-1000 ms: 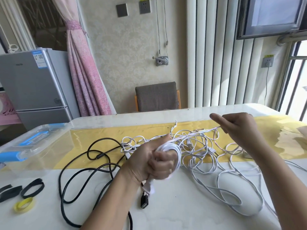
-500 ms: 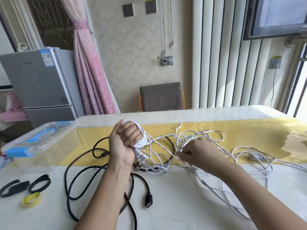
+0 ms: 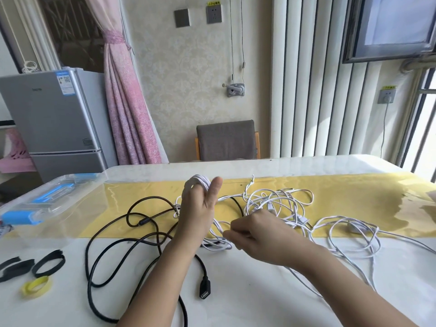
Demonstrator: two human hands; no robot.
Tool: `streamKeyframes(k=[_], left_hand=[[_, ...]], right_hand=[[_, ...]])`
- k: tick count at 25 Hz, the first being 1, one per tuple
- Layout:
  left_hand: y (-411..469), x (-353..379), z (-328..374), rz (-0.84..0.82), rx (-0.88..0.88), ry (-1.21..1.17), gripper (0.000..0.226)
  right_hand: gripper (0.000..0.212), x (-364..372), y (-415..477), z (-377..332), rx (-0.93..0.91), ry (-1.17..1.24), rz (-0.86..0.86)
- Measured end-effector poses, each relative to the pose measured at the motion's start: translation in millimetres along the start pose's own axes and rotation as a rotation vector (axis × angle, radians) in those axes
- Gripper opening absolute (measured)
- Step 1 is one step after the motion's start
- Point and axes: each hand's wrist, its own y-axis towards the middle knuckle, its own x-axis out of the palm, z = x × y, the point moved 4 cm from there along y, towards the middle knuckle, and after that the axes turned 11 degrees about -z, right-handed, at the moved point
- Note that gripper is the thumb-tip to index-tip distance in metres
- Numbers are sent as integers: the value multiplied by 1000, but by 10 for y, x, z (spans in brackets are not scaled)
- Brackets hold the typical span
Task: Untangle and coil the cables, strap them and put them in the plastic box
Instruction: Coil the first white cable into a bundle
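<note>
White table with yellow runner, left hand raised, fingers curled through coiled white cable, right hand pinching its loose strand, tangle behind, box far left.

White table: cables, straps, box.

The left hand hides its fingers within the white coil; the plastic box is cropped at left.
</note>
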Motion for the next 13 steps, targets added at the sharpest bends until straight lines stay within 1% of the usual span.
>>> streamKeyframes(k=[2,3,4,7,8,9,11,12,13], left_hand=[[-2,37,9,0,55,222,68],[-6,54,20,-17,47,253,71],[-15,78,24,-53,34,231,70],[-65,215,82,-273,-35,158,50],[-99,281,109,-383,-97,159,50],[-146,354,132,-503,-188,116,52],[-268,471,172,-720,-396,-119,58],[-318,509,204,-813,-468,-232,62],[-355,543,228,-895,-505,-315,65]], right_hand=[[43,-23,-4,-7,-30,-43,-8],[40,-44,-13,-13,-46,-88,-6],[35,-74,-29,-16,-60,-127,20],[15,-224,-80,-10,-49,-159,172],[10,-278,-97,-13,-44,-173,217],[10,-319,-114,-13,-46,-188,265],[9,-421,-162,-4,-39,-197,378],[10,-480,-192,23,-16,-202,447],[22,-556,-224,50,35,-216,523]])
